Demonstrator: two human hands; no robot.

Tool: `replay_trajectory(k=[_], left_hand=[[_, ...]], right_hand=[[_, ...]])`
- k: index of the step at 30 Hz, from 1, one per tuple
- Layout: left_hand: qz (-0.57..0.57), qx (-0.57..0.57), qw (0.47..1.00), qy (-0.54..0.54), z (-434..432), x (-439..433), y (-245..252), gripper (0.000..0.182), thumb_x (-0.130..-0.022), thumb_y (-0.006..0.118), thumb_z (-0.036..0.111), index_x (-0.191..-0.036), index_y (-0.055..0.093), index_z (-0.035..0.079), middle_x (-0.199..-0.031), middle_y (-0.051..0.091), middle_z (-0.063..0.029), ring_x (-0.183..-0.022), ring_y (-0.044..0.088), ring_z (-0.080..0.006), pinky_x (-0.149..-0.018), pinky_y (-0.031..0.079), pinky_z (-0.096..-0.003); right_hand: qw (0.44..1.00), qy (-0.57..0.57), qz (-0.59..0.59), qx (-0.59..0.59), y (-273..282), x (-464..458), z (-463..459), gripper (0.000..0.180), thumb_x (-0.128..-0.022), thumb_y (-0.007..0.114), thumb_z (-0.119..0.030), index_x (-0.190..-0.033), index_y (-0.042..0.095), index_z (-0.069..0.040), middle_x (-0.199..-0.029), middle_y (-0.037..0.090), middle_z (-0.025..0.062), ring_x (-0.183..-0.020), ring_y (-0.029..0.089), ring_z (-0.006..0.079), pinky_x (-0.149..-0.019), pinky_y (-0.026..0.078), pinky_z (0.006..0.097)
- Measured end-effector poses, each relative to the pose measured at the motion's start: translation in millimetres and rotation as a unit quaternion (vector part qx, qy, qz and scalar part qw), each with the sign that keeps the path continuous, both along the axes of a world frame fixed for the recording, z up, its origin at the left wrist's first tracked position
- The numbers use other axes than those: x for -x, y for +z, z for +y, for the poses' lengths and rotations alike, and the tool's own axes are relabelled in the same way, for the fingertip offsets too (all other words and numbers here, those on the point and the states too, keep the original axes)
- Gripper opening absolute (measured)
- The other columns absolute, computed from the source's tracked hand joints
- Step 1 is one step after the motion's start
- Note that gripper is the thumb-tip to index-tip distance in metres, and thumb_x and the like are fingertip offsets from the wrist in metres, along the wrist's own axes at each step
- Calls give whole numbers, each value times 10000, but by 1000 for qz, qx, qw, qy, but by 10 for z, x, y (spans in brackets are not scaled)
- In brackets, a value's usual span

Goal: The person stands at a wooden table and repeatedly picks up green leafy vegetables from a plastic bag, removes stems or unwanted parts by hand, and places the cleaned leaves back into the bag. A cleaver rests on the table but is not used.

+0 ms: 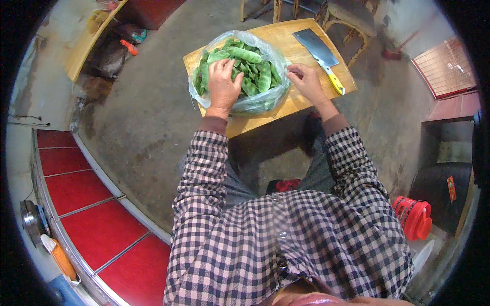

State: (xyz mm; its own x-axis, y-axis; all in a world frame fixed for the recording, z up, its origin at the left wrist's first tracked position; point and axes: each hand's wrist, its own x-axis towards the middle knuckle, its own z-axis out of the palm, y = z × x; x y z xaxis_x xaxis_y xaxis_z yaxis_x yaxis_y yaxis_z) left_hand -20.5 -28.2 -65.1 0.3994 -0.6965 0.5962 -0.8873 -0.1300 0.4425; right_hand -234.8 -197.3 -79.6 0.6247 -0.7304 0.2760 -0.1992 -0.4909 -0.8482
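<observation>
A clear plastic bag [264, 100], opened wide, holds many flat green bean pods [265, 76] on a small wooden table [275, 116]. My left hand [223, 82] rests on the pods at the bag's left side, fingers bent; whether it grips a pod is hidden. My right hand [305, 81] is at the bag's right rim, thumb and fingertips close together; I cannot tell if they pinch the plastic. To the right of that hand, a cleaver [317, 48] with a yellow handle lies flat on the table, its blade pointing away.
A wooden chair [354, 19] stands behind the table at the right. Red-fronted cabinets [82, 191] run along the left. A red plastic bucket [411, 218] is on the right near my elbow. An orange-red object [129, 47] lies at the upper left.
</observation>
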Motion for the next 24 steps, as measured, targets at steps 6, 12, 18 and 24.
replay_trajectory(k=[6,12,18,24], left_hand=[[-67,-21,997,-22,-327,-3,-25,591,-756,748,224,-1281,561,25,-1333,530,-158,-1304,409,-409,-1098,328,-530],[3,-121,993,-14,-327,-40,-55,795,-710,773,541,-1294,560,45,-1258,551,-158,-1256,461,-348,-1087,238,-652],[-16,-135,991,21,-284,71,1,631,-721,734,426,-1216,601,58,-1210,576,-134,-1141,530,-335,-1068,272,-644],[12,-112,992,52,-299,-92,-83,414,-765,635,305,-1101,658,64,-1111,625,-123,-1050,581,-331,-985,360,-579]], right_hand=[[981,-83,73,159,156,-301,232,463,-779,776,-259,-1152,628,-29,-961,646,124,-834,657,270,-725,537,371],[981,-118,121,96,-3,-348,-24,441,-822,722,-313,-1148,654,-24,-977,679,168,-880,666,330,-764,528,427],[988,-125,82,45,-169,-353,-164,429,-872,655,-373,-1072,691,5,-908,700,198,-858,678,340,-771,524,422],[991,-110,67,34,-96,-324,-105,432,-904,610,-384,-1062,694,9,-944,700,211,-886,680,337,-784,524,415]])
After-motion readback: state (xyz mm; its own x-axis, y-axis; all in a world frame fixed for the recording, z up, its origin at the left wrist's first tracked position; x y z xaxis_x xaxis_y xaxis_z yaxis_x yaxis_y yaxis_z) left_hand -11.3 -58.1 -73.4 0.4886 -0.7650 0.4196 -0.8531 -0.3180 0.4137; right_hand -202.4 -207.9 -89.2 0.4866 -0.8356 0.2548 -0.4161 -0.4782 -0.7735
